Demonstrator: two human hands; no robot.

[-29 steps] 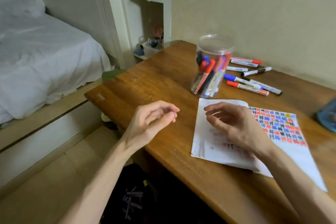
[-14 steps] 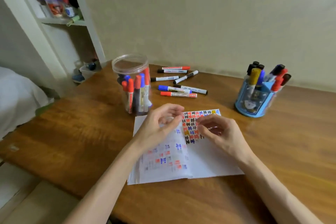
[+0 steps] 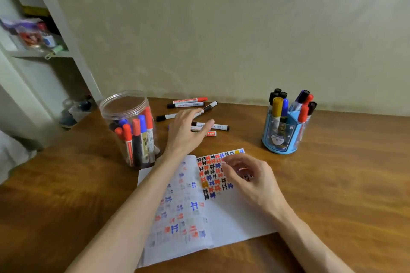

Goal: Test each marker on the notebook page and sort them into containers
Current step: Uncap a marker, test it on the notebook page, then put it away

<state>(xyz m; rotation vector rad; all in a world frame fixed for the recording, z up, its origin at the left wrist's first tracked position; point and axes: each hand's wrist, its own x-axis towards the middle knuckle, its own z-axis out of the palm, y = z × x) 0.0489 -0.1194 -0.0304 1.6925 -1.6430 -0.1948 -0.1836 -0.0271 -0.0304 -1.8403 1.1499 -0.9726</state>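
Loose markers [image 3: 195, 117]: a handful lying flat on the wooden table [image 3: 343, 184], far of the notebook and between the two containers. Caps show red, black and possibly blue; the exact count is hidden under your hand. Light, rigid plastic barrels, smooth and likely to roll. Pinch one at mid-barrel, across its width, and leave the cap end free for pulling.

Left hand [image 3: 185, 132]: spread, palm down, fingers loose over the middle of that group, holding nothing. Whether the fingertips touch a barrel cannot be told.

Right hand [image 3: 250, 178]: fingers loosely curled above the far right part of the notebook page, gripping nothing that shows.

Notebook [image 3: 199, 206]: lying open, near centre, the far right page crowded with red, black and blue test marks, the near part of that page blank. Thin paper, soft and prone to slide or lift; pin it with your free hand when you write.

Clear jar [image 3: 131, 131]: far left of the notebook, just beside its far corner, upright, mouth open, red, blue and black markers standing inside. Probably light plastic, so it may tip if knocked.

Blue holder [image 3: 282, 137]: far right, well apart from the notebook, with several compartments holding yellow, blue, black and red markers. Drop each in cap up.
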